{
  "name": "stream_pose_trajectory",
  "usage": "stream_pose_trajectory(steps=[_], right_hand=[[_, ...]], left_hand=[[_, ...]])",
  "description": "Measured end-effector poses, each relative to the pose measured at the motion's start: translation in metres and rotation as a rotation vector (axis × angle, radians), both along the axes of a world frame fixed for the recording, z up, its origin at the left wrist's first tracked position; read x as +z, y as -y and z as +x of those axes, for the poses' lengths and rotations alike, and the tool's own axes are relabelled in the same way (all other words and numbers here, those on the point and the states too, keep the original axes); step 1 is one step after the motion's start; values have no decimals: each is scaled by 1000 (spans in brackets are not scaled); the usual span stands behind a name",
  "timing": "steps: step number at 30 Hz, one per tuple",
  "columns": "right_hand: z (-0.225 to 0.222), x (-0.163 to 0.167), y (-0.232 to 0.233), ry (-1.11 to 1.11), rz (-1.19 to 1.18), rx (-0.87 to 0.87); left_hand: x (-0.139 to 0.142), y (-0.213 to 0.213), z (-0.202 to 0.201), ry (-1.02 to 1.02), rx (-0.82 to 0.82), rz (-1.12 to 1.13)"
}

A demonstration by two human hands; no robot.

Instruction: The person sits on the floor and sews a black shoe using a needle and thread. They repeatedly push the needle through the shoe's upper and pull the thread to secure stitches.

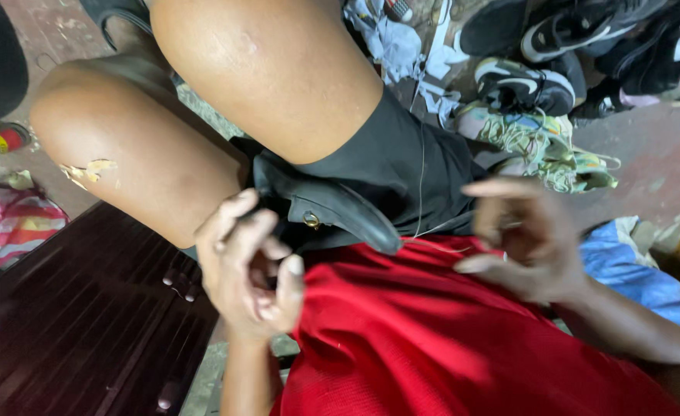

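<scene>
A black leather shoe with a small brass ring lies wedged between my bare knees, over black shorts. My left hand curls around the shoe's near end, fingers bent on its upper. My right hand is lifted to the right of the shoe, fingers pinched on a thin pale thread that runs tight from the shoe's edge. Whether a needle is in those fingers cannot be made out. My red shirt fills the lower middle.
Several sneakers are heaped on the ground at the top right, with white rags beside them. A dark wooden bench is at the lower left, a striped pink bag at the left edge, blue cloth at the right.
</scene>
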State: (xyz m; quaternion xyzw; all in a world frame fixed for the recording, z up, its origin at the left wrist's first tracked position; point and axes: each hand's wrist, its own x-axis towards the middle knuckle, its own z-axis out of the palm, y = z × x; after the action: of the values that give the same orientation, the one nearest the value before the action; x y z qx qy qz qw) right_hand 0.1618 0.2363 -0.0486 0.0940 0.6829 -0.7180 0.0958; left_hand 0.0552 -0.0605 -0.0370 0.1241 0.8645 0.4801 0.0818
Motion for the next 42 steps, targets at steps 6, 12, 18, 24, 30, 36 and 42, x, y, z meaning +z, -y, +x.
stream_pose_trajectory(steps=[6, 12, 18, 24, 30, 36, 42], right_hand=[[-28, -26, 73, -225, 374, 283], [-56, -27, 105, -389, 533, 320], [-48, -45, 98, -353, 596, 266], [-38, -57, 64, -227, 549, 88], [-62, -60, 38, -1, 64, -23], [-73, -56, 50, -18, 48, 86], [-64, -49, 59, 50, -11, 57]], left_hand=[[-22, 35, 29, -107, -169, -612], [-38, 40, 30, -71, -63, -430], [-5, 69, 26, 204, 404, 91], [7, 141, 41, -484, 836, 22], [1, 215, 77, -431, 1068, 401], [-27, 224, 120, -29, 1093, 382], [1, 141, 108, -90, 611, -438]])
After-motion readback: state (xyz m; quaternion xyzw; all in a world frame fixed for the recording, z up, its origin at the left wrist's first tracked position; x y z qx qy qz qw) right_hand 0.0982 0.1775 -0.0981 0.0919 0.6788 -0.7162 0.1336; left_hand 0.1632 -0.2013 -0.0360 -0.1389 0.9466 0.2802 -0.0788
